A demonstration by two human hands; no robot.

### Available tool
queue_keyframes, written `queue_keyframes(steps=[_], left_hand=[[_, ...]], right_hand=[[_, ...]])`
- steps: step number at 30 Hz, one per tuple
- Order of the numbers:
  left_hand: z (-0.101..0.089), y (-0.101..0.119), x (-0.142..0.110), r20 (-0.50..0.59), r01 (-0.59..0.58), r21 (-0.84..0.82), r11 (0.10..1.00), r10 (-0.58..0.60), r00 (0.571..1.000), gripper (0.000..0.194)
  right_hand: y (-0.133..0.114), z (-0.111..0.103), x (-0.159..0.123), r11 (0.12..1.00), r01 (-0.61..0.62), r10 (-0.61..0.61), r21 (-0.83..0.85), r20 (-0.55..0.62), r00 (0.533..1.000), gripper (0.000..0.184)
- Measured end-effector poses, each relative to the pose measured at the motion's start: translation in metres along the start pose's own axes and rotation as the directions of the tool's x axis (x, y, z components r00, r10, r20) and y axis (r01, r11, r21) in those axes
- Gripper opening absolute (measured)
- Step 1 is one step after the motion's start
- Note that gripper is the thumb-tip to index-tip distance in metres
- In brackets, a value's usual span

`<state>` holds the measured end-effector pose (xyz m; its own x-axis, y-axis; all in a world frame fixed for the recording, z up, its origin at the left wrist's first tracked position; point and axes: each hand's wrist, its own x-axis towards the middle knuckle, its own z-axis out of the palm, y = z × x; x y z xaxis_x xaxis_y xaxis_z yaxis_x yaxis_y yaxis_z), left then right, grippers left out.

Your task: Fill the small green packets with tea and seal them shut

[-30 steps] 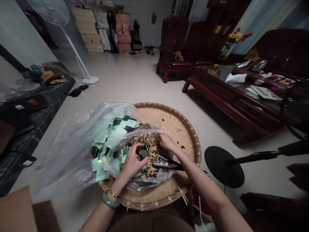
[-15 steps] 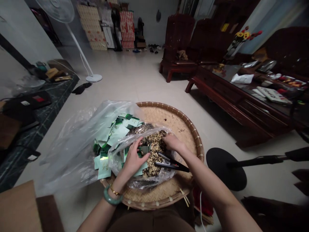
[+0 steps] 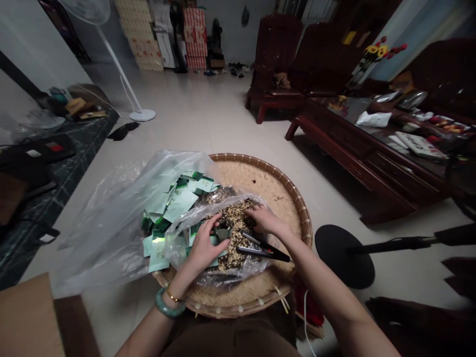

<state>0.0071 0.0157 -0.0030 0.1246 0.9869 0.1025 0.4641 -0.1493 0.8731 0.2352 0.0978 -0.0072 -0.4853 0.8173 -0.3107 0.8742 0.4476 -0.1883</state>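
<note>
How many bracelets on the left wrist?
2: a green jade bangle nearer the forearm, and a thin gold bracelet just next to it, nearer the left hand. Others could be hidden under the wrist.

Home, prob. a living rm: carved dark-wood armchairs (image 3: 277, 59) and a matching low table (image 3: 357, 134) w/ glass top, plus artificial-looking flowers in a vase (image 3: 372, 62). Tiled floor (image 3: 201, 109), standing fan (image 3: 111, 49), shoes (image 3: 236, 72) and stacked cartons (image 3: 195, 37) along far wall, so part storage too.
</note>
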Motion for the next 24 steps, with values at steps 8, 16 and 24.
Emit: queue_keyframes(steps=[8, 16, 24], left_hand=[[0.0, 0.0, -0.003, 0.017, -0.012, -0.005, 1.0, 0.012, 1.0, 0.063], [0.001, -0.003, -0.004, 0.001, -0.021, -0.014, 1.0, 0.021, 1.0, 0.061], [0.001, -0.002, -0.004, 0.002, -0.008, -0.013, 1.0, 0.008, 1.0, 0.061]], right_hand=[[-0.005, 0.003, -0.003, 0.999, 0.037, -0.037, -0.014, 0.03, 0.999, 0.036], [0.001, 0.004, 0.001, 0.994, 0.079, -0.079, 0.078, -0.009, 0.997, 0.027], [-0.008, -0.008, -0.004, 0.958, 0.177, -0.15, 0.227, -0.132, 0.98, 0.03]])
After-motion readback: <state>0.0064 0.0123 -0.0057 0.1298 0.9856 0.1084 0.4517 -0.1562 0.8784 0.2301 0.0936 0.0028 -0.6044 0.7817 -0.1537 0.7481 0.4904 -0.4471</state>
